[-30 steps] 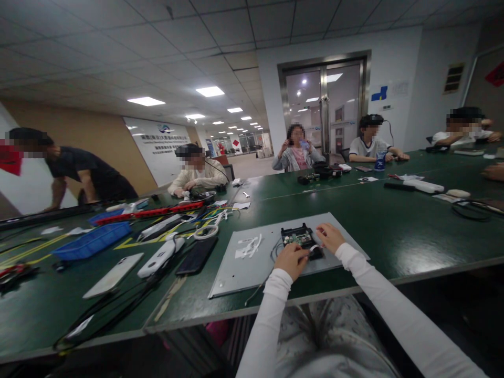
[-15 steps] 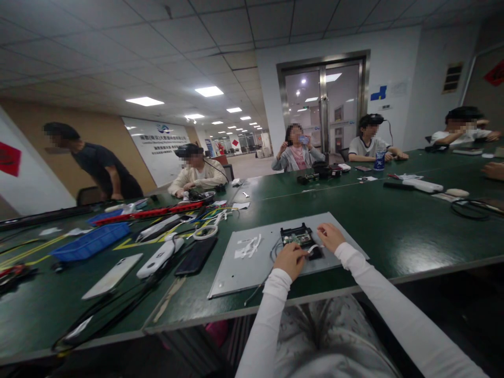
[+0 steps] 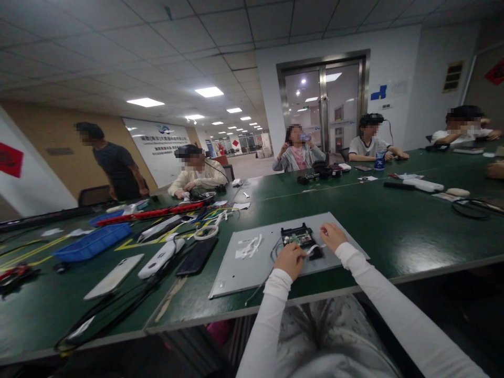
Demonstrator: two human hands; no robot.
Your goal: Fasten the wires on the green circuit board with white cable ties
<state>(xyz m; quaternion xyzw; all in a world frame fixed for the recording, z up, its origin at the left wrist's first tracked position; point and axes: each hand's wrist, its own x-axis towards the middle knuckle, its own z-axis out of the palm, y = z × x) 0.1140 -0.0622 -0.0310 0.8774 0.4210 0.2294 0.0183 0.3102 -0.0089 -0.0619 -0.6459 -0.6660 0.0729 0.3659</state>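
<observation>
A grey metal panel (image 3: 232, 273) lies on the green table in front of me. On it sits a black plastic frame (image 3: 304, 229) holding a green circuit board (image 3: 298, 240). My left hand (image 3: 290, 260), fingers closed, pinches a thin white strip (image 3: 314, 249) just in front of the board. At the strip's other end, my right hand (image 3: 334, 236) is curled with its fingertips on it. Beneath the strip lies a small black piece (image 3: 315, 255). A thin grey cable (image 3: 258, 295) runs out past my left wrist. More white strips (image 3: 251, 248) rest on the panel's left part.
Left of the panel lie a black phone (image 3: 197, 257), a white phone (image 3: 114, 276), a white handheld device (image 3: 161, 257), a roll of white tape (image 3: 206, 232) and black cables. Farther left is a blue tray (image 3: 92, 242). Several people sit across the table; one stands at left.
Both my hands stay almost where they were, with the white strip still between them. The standing person at the far left has moved rightward and straightened up.
</observation>
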